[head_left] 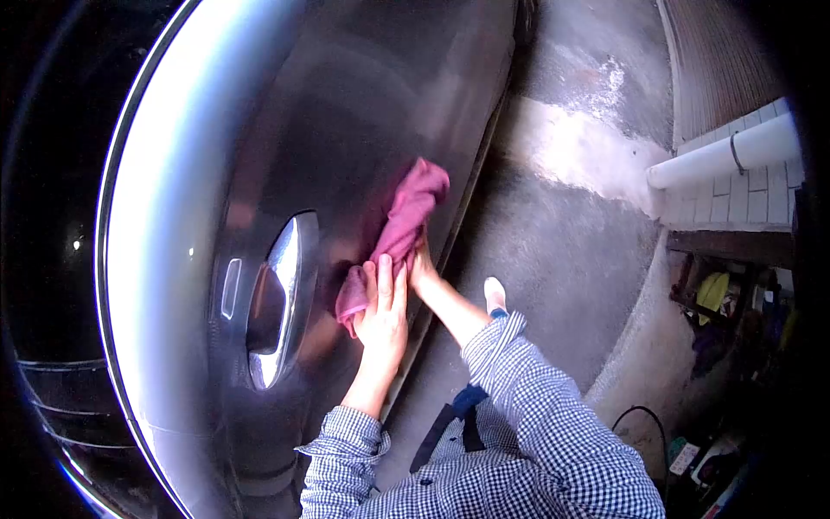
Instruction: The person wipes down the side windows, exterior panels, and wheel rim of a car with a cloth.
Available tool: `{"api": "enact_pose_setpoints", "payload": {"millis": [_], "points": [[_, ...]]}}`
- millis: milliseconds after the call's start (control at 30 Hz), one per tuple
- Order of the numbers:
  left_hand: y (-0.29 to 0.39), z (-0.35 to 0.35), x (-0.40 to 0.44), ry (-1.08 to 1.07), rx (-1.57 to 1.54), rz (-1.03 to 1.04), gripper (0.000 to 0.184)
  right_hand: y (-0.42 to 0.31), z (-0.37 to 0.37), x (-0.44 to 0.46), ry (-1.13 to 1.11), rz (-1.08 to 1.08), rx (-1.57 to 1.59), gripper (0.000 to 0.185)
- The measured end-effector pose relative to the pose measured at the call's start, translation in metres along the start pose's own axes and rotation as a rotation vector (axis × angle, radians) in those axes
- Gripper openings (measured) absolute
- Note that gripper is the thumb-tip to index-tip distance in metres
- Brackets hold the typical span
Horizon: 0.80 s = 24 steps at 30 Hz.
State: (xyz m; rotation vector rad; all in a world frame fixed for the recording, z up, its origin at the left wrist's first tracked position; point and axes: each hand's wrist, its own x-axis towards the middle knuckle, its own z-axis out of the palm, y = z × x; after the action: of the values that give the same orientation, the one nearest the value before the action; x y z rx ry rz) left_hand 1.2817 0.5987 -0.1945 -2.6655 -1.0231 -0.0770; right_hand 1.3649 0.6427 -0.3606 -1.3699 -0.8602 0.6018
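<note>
A maroon cloth [408,216] is lying against a dark car door [380,104], right of its handle [288,294].
The left hand [382,313] is resting on the near end, fingers straight and slightly parted, presumably steadying the cloth; the right hand [421,266] is touching its right side, its hidden fingers leaving the grip unclear.

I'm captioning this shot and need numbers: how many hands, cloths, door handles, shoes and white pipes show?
Hands: 2 (left hand, right hand)
Cloth: 1
Door handle: 1
Shoe: 1
White pipe: 1
Total: 6
</note>
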Motion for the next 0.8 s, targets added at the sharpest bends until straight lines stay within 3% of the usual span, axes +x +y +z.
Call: {"api": "enact_pose_setpoints", "payload": {"millis": [33, 67, 100, 133, 167, 200, 233, 267, 300, 367, 433, 500, 667, 800], "points": [[-0.001, -0.004, -0.006, -0.091, 0.0, 0.018, 0.06, 0.028, 0.019, -0.029, -0.045, 0.371, 0.531, 0.064], [-0.003, -0.003, -0.017, -0.119, -0.01, 0.026, 0.06, 0.056, 0.038, -0.058, 0.122, 0.765, 1.044, 0.056], [-0.008, -0.003, -0.036, -0.145, -0.021, 0.036, 0.061, 0.095, 0.06, -0.099, 0.062, 0.847, 0.991, 0.052], [-0.012, -0.006, -0.055, -0.178, -0.06, 0.007, 0.061, -0.019, 0.046, -0.079, 0.193, 1.0, 1.122, 0.055], [-0.018, -0.007, -0.076, -0.174, -0.033, 0.006, 0.059, -0.034, 0.052, -0.092, 0.173, 0.948, 1.13, 0.056], [-0.024, -0.014, -0.095, -0.132, -0.032, -0.013, 0.058, -0.084, 0.045, -0.079, 0.369, 1.191, 1.433, 0.057], [-0.029, -0.024, -0.113, -0.092, -0.03, -0.036, 0.056, -0.08, 0.057, -0.098, 0.352, 1.059, 1.516, 0.049], [-0.035, -0.031, -0.132, -0.079, -0.03, -0.081, 0.053, -0.086, 0.06, -0.114, 0.051, 0.736, 1.018, 0.045], [-0.041, -0.039, -0.15, -0.061, -0.029, -0.124, 0.05, -0.094, 0.064, -0.129, -0.044, 0.414, 0.487, 0.045], [-0.049, -0.051, -0.172, 0.079, 0.004, -0.227, 0.039, -0.162, 0.049, -0.123, -0.029, 0.142, 0.17, 0.05], [-0.054, -0.056, -0.182, 0.2, 0.101, -0.304, 0.037, -0.178, 0.049, -0.121, -0.188, -0.064, -0.089, 0.05], [-0.05, -0.055, -0.178, 0.217, 0.127, -0.371, 0.04, -0.179, 0.048, -0.11, -0.223, -0.172, -0.129, 0.057], [-0.034, -0.031, -0.133, 0.278, 0.167, -0.374, 0.036, -0.161, 0.032, -0.061, -0.142, -0.314, -0.135, 0.037], [-0.018, 0.002, -0.092, 0.235, 0.213, -0.357, 0.034, -0.14, 0.006, -0.002, -0.165, -0.513, -0.177, 0.037]]}}
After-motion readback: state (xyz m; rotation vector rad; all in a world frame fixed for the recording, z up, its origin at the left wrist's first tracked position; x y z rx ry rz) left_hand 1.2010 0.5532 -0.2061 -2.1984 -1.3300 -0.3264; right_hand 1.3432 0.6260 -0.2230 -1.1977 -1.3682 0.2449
